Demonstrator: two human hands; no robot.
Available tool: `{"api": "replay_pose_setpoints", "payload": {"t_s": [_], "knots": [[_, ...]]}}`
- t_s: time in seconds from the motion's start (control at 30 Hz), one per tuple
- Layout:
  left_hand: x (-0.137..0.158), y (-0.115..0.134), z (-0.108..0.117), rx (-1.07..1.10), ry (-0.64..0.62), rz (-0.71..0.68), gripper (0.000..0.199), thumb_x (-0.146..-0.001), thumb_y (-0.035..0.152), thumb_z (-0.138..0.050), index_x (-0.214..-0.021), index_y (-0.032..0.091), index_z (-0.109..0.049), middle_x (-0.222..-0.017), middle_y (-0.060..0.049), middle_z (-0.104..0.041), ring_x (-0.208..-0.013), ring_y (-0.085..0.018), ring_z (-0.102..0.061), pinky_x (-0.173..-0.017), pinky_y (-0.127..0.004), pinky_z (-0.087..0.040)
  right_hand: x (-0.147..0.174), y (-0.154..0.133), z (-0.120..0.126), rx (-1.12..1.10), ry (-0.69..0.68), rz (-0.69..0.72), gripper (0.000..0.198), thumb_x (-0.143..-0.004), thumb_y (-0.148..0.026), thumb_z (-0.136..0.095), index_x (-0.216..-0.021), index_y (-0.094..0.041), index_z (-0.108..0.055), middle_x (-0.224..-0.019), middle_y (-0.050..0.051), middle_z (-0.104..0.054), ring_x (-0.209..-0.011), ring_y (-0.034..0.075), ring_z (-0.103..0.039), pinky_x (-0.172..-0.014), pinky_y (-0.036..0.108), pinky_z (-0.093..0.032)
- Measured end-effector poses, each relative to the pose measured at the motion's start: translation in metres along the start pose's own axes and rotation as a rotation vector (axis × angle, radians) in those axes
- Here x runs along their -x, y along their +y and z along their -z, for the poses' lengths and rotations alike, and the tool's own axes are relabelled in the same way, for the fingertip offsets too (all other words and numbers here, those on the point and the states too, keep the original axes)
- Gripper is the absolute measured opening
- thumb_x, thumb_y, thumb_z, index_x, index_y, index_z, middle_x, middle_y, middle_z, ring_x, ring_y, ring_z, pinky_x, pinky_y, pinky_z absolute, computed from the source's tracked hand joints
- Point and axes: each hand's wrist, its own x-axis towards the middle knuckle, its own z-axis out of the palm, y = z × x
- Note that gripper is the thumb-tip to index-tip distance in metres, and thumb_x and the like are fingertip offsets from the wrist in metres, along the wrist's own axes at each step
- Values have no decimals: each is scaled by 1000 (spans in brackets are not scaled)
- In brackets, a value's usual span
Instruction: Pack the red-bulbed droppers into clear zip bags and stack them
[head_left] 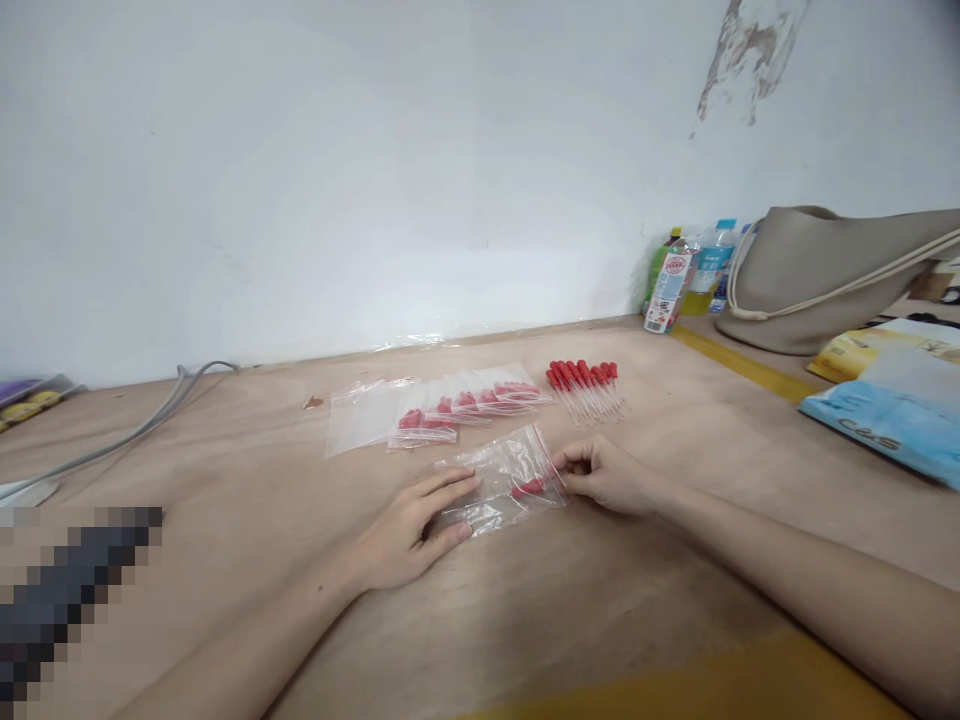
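A clear zip-lock bag (491, 515) lies flat on the table in front of me. Inside it is a red rubber bulb (527, 488), like the tops of the droppers nearby. My left hand (409, 525) rests on the bag's left end, thumb and fingers apart. At the opening on the right, my right hand (604, 475) pinches the bag's edge between thumb and fingers. Beyond it lies a row of droppers (583, 378) with red bulbs and thin clear stems. Several overlapping zip-lock bags (360, 418) with red bulbs in them lie behind the bag I handle.
A grey cable (150, 425) runs along the left of the wooden table (247, 480). Drink bottles (670, 285) stand at the back right beside a grey bag (817, 280). A blue packet (885, 425) lies at the right. The wall closes off the back.
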Motion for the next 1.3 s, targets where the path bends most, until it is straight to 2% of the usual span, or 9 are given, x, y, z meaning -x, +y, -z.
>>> {"api": "replay_pose_setpoints", "payload": {"t_s": [0.13,0.2,0.33,0.4,0.63,0.97,1.1,1.2,1.3], "knots": [[0,0,0,-9,-21,-10,40,-90,33,-46,-130,29,-45,-139,-4,-40,-126,-25,-37,-104,-45,-34,-2,2,11,117,5,-10,13,-61,-29,-64,-65,-18,-67,-52,-3,-57,-47,8,-43,-46,21,-31],[0,1,1,-14,-40,3,39,-91,34,-45,-129,29,-46,-139,-4,-39,-128,-24,-36,-105,-45,-32,-8,3,23,240,137,-7,14,-61,-29,-63,-68,-18,-66,-56,-2,-59,-51,10,-46,-49,22,-33],[0,2,2,-24,-60,25,39,-92,35,-43,-130,29,-45,-140,-4,-38,-129,-24,-34,-105,-45,-32,-29,2,49,670,523,-28,13,-67,-30,-58,-71,-20,-66,-68,1,-64,-64,14,-54,-63,27,-35],[0,3,3,-23,-52,18,38,-92,34,-43,-129,29,-46,-139,-4,-39,-128,-24,-35,-104,-45,-34,-42,-2,57,824,618,-79,16,-70,-33,-56,-71,-21,-66,-74,2,-66,-71,16,-56,-70,30,-33],[0,0,1,-6,-24,-8,37,-91,34,-45,-128,29,-47,-138,-4,-41,-127,-24,-36,-103,-46,-34,-76,-4,57,1033,722,-196,23,-74,-34,-54,-67,-14,-61,-71,11,-62,-73,21,-55,-73,37,-28],[1,-3,-2,-14,-58,12,39,-92,34,-44,-131,32,-43,-141,-2,-37,-130,-23,-31,-107,-45,-29,-86,-5,69,858,712,-338,29,-74,-42,-49,-64,-17,-60,-68,8,-62,-73,22,-58,-65,32,-36],[1,-2,-1,-26,-63,15,39,-92,35,-42,-131,32,-43,-141,-2,-36,-130,-23,-31,-107,-44,-29,-69,-4,71,640,675,-134,31,-75,-44,-50,-65,-16,-58,-66,7,-61,-65,19,-57,-57,28,-38],[1,-2,0,-37,-69,17,39,-92,36,-42,-131,32,-42,-142,-2,-35,-130,-23,-31,-106,-44,-30,-49,6,58,243,687,89,33,-72,-44,-56,-89,-16,-53,-65,2,-59,-58,14,-55,-53,25,-40],[1,-2,1,-46,-69,5,39,-92,36,-42,-131,31,-42,-141,-3,-36,-130,-23,-32,-105,-45,-31,-29,15,40,-37,679,191,60,-67,-40,-64,-115,-18,-34,-56,-7,-51,-49,12,-52,-51,24,-42]]}}
